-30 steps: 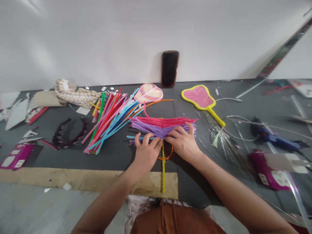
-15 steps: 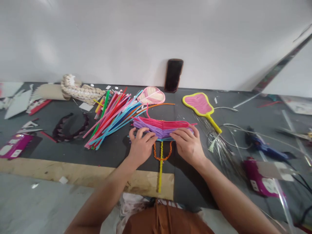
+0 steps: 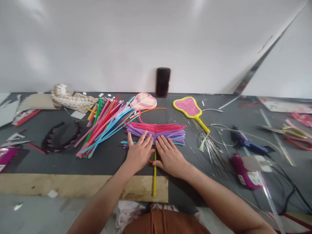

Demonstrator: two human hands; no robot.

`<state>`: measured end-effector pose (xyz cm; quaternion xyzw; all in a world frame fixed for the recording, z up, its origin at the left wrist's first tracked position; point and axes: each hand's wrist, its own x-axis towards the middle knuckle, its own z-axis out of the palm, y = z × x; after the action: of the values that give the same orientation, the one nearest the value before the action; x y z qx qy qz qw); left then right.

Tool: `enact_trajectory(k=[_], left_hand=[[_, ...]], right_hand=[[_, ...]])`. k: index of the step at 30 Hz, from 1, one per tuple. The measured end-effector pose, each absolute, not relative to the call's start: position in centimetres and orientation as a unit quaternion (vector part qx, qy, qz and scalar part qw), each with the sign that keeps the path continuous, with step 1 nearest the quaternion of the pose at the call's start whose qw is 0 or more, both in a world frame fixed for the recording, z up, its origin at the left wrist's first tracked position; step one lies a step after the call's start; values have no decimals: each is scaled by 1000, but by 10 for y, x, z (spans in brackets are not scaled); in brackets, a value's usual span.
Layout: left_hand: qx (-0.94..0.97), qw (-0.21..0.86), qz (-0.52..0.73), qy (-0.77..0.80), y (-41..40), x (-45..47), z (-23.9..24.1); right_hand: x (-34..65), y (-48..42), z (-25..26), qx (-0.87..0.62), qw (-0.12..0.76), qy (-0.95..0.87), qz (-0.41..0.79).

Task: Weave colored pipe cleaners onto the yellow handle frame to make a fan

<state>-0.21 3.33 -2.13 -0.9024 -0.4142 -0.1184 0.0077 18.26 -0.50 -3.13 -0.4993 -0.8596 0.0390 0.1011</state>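
Note:
A band of pipe cleaners (image 3: 165,131), red at the top, purple in the middle and blue below, lies across a yellow pipe-cleaner stem (image 3: 154,182). My left hand (image 3: 138,151) rests flat on its lower left part, fingers spread. On the right of the stem, my right hand (image 3: 170,156) presses down with fingers stretched out, its thumb near the stem. An orange pipe-cleaner loop (image 3: 150,160) is mostly covered by my hands. Just left of the band lies a pile of loose coloured pipe cleaners (image 3: 104,126).
Behind stand a phone (image 3: 163,82) against the wall, a pink oval piece (image 3: 143,101) and a yellow-edged pink fan shape (image 3: 187,107). To the right lie thin wires (image 3: 212,152), a blue glue gun (image 3: 251,141) and scissors (image 3: 292,133). A dark braided headband (image 3: 52,139) is at left.
Both hands have moved inward and down from the band's outer ends toward the stem, and their fingers have flattened out. The orange loop is now mostly hidden. The camera view has shifted slightly.

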Motion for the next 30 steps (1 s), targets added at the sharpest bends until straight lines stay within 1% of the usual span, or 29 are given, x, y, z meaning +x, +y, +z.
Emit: enact_trajectory(k=[3,5,7,11,14,18,22,25,30], left_hand=[[-903,-3,-114,-414,35,-3,-19],[-902,-2,-129,-412,38,-7,-13],[-887,10,-170,-429,41,-13,-4],[-809,63,-262,-522,44,-41,14],[-761,94,-260,-587,42,-72,16],[-708,70,-198,-674,39,-115,13],[-689,69,-144,-707,42,-141,16],[-684,64,-102,-719,51,-145,20],[-671,52,-61,-737,70,-136,25]], right_hand=[[182,-4,-33,-493,111,-862,35],[184,-1,-32,-485,141,-862,33],[189,3,-27,-476,209,-853,46],[207,12,-12,-482,385,-783,79],[222,17,-7,-525,457,-715,70],[231,20,-10,-555,488,-670,69],[231,19,-11,-530,500,-680,88],[232,19,-9,-512,504,-689,98],[234,25,-13,-486,506,-709,74]])
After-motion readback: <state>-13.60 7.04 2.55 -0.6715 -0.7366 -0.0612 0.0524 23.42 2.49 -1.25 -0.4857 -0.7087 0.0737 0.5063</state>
